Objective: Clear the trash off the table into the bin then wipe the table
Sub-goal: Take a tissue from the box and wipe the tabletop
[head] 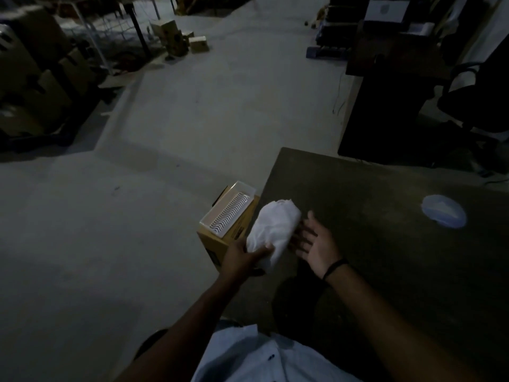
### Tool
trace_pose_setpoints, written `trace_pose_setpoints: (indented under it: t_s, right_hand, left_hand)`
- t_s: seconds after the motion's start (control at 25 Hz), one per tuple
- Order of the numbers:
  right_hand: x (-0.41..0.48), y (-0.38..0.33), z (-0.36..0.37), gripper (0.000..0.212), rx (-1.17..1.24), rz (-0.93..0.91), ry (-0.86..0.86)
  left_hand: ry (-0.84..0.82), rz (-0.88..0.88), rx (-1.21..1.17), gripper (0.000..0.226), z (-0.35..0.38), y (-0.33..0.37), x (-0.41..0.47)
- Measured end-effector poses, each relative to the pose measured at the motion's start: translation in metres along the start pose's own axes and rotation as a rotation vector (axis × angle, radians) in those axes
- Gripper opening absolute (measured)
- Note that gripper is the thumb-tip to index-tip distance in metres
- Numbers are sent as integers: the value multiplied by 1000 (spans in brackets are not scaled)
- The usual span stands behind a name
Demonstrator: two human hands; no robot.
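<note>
1. White cloth: rolled, soft bundle over the left edge of the dark matte table. Looks light and limp; best gripped mid-roll.
2. Left hand curls round its near end. Right hand is beside it, palm up, fingers spread.
3. Round pale-blue item on the table well to the right, possibly a plastic lid; too dim.

Very dim, grainy, soft; wide-angle bending at edges.
</note>
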State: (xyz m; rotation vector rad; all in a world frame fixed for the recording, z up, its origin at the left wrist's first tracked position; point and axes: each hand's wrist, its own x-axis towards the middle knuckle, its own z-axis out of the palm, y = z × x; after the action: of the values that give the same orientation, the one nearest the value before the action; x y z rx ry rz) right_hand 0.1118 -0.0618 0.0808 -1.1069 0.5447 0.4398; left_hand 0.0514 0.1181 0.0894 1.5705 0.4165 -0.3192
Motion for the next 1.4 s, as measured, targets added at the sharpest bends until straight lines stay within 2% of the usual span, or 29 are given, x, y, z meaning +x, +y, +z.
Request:
trace_pose_setpoints:
  t_s: [0.08,0.16,0.24,0.44,0.56,0.6,0.64,0.72,0.92,1.12,1.2,1.4]
  right_hand:
    - [17,3,6,32,-146,-80,19]
    - [39,1,21,28,-254,-123,120]
    - [65,1,40,26,-403,-145,94]
    - [146,9,105,25,-831,-248,81]
    - [206,20,148,19,-1058,-321,78]
    - [225,26,159,24,-1127,-323,80]
    - [239,29,173,31,-1181,-317,95]
    - [268,33,198,30,-1253,-309,141]
    - [331,46,227,33,-1420,-201,237]
    - [391,59,242,49,-1616,-165,149]
    - [399,65,246,55,-1769,-160,127]
    - [396,98,258,73,-2073,-46,-205]
  left_hand:
    - [-22,-69,46,31,-11,-5,15]
    - [-82,-99,112,31,-31,-7,34]
    - [-120,-75,138,28,-58,-13,56]
    - [52,-112,76,34,-129,-34,136]
    - [194,-53,206,43,-164,-45,184]
    - [236,-15,246,43,-172,-47,197]
    - [264,21,268,40,-178,-48,211]
    - [278,36,320,31,-190,-50,244]
    - [176,-39,501,12,-202,-66,312]
    - [141,-75,666,20,-200,-83,353]
    - [94,-88,725,22,-198,-84,360]
    - [-16,-181,933,44,-196,-90,371]
